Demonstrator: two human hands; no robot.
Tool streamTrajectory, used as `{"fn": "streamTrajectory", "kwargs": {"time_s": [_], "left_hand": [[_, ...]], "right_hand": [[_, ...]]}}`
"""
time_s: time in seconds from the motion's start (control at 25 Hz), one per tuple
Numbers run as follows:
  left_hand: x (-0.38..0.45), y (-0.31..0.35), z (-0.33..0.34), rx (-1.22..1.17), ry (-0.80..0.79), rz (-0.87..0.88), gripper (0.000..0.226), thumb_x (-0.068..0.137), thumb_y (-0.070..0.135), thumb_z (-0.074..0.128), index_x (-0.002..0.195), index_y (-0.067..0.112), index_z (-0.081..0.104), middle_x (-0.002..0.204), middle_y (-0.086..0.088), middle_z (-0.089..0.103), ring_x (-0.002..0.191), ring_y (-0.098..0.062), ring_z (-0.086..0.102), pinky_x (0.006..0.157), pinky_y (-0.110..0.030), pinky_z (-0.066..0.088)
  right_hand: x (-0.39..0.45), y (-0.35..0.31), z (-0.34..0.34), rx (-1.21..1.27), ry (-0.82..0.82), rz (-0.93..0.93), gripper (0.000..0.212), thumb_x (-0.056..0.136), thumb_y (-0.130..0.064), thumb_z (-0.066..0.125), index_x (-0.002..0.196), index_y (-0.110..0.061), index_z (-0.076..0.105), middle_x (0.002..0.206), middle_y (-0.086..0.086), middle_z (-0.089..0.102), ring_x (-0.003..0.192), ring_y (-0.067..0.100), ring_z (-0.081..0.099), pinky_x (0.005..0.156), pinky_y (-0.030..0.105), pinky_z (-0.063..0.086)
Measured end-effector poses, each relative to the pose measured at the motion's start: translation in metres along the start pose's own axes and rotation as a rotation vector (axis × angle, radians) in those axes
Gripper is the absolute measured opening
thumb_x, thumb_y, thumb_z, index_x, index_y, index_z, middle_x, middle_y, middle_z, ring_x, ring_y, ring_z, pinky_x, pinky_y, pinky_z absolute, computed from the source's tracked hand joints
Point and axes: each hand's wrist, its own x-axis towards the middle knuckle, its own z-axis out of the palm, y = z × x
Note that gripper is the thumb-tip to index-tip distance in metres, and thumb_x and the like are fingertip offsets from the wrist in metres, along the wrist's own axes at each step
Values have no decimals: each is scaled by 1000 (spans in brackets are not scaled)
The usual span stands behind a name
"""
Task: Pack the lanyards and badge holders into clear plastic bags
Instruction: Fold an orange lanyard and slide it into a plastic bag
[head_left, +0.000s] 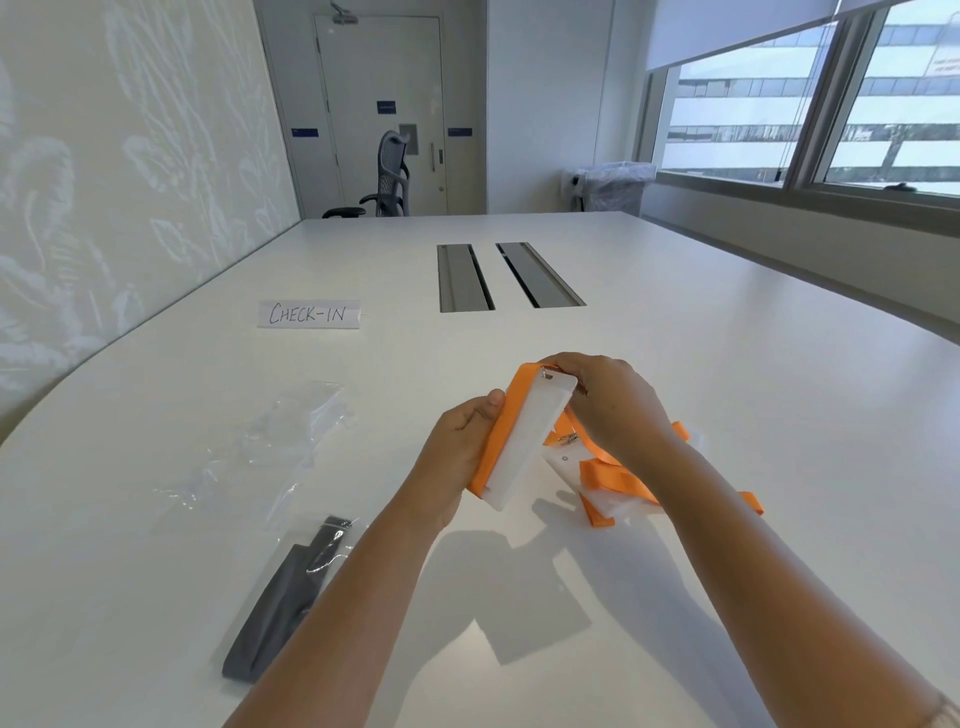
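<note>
I hold a white badge holder (524, 447) with an orange lanyard (501, 431) folded along its side, raised above the white table (727, 364). My left hand (457, 452) grips its lower left edge, thumb on the lanyard. My right hand (608, 405) pinches its top end by the metal clip. Under my right forearm lie more orange lanyards (608, 475) and badge holders (563, 465). Empty clear plastic bags (270, 447) lie to the left. A grey lanyard packed in a clear bag (283, 597) lies near the front left.
A paper sign reading CHECK-IN (308, 314) stands on the table further back left. Two grey cable hatches (511, 275) sit in the table's middle. An office chair (387, 176) is at the far end; windows line the right wall.
</note>
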Motion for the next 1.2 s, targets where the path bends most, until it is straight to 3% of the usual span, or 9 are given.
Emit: {"fn": "streamTrajectory", "kwargs": {"time_s": [0.16,0.24,0.4,0.56,0.68,0.88,1.0,1.08,1.2], "left_hand": [[3,-1,-1,-190,135,-42,32,86,44,45,81,17,62,50,10,59,44,-3,54,42,-15,42],[6,-3,-4,-336,209,-72,32,91,42,43,82,17,60,48,9,57,42,-4,51,40,-15,39],[9,-1,-15,-597,312,-108,29,95,37,41,98,12,56,65,-2,49,47,-10,47,38,-16,38],[12,-1,-20,-521,446,-4,24,96,34,40,85,15,51,75,-5,50,62,-13,47,41,-17,38],[13,-2,-23,-543,574,15,23,96,35,41,86,16,51,76,-3,52,65,-13,50,41,-15,42],[13,-8,-25,-428,715,-23,21,97,35,40,103,15,46,89,1,57,82,-14,58,61,-27,49],[13,-7,-23,-225,761,4,20,97,34,39,84,20,44,81,4,52,75,-12,53,70,-31,49],[13,-6,-23,-75,772,76,27,97,34,40,73,20,37,74,2,46,69,-12,48,66,-27,44],[12,-7,-19,108,725,173,32,97,30,41,68,19,31,67,2,37,61,-10,38,55,-22,34]], "right_hand": [[-1,-3,1,272,-207,-1,24,95,-20,45,80,-31,60,72,-22,62,73,2,61,61,17,43],[-3,-5,5,319,-320,4,24,96,-20,46,80,-28,62,80,-15,67,78,3,63,63,10,44],[-8,-11,17,279,-577,-26,23,97,-19,45,94,-14,67,91,-4,70,89,10,66,88,24,48],[-12,-19,10,483,-756,-14,25,98,-20,45,99,-9,67,104,7,71,93,12,67,90,21,49],[-14,-28,-2,506,-856,-39,25,98,-24,44,98,-14,67,104,2,72,93,8,68,88,15,49],[-22,-37,-6,451,-942,-94,24,98,-22,44,96,-12,66,105,7,71,94,11,67,86,13,47],[-23,-40,-11,479,-920,-94,25,98,-23,44,93,-15,67,102,5,72,92,10,68,81,9,47],[-21,-41,-16,575,-863,-46,25,97,-24,45,90,-16,68,96,3,73,86,7,69,78,9,48],[-18,-39,-17,636,-702,-9,21,93,-28,54,91,-18,72,92,-3,73,84,3,68,89,27,48]]}}
